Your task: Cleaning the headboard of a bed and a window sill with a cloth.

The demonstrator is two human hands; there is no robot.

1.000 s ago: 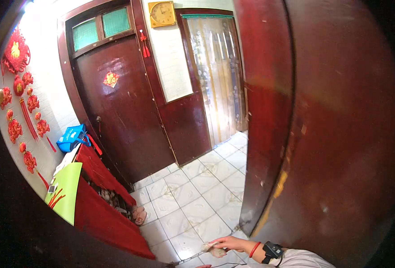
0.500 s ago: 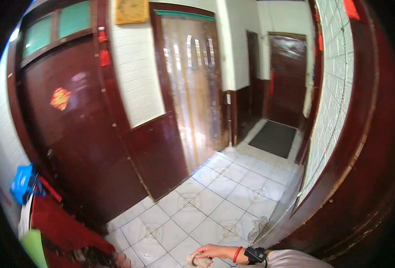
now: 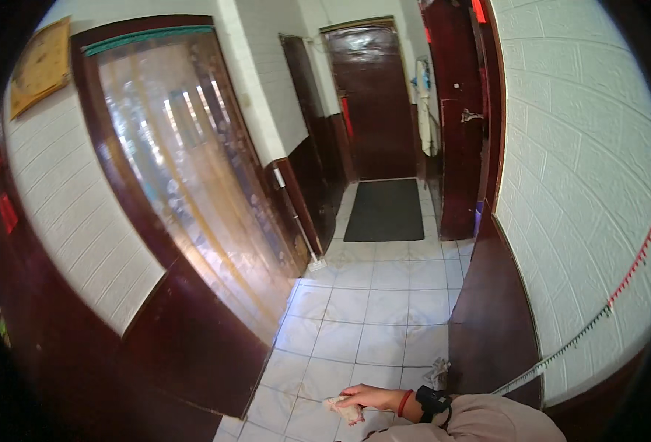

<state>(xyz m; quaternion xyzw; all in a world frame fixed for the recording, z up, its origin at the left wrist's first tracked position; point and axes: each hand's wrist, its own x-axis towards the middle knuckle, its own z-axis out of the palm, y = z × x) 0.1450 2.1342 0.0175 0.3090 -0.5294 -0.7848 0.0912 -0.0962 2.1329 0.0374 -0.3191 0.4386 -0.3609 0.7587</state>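
Sleeve (image 3: 487, 418) nearest; then a black device (image 3: 434, 401) and a red band (image 3: 404, 403); then the right hand (image 3: 368, 396), fingers closed on a bunched cloth (image 3: 349, 412) above the tiles (image 3: 386, 306); past it, a crumpled grey thing (image 3: 436, 373) beside a dark panel (image 3: 496, 317); farther, a curtain (image 3: 182, 162) at left; farthest, a mat (image 3: 384, 211) before a door (image 3: 375, 110).

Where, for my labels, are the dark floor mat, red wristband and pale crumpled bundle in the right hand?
Dark floor mat (image 3: 384, 211): head view, middle of its surface.
Red wristband (image 3: 403, 402): head view, its visible band.
Pale crumpled bundle (image 3: 351, 414): head view, its lower part.
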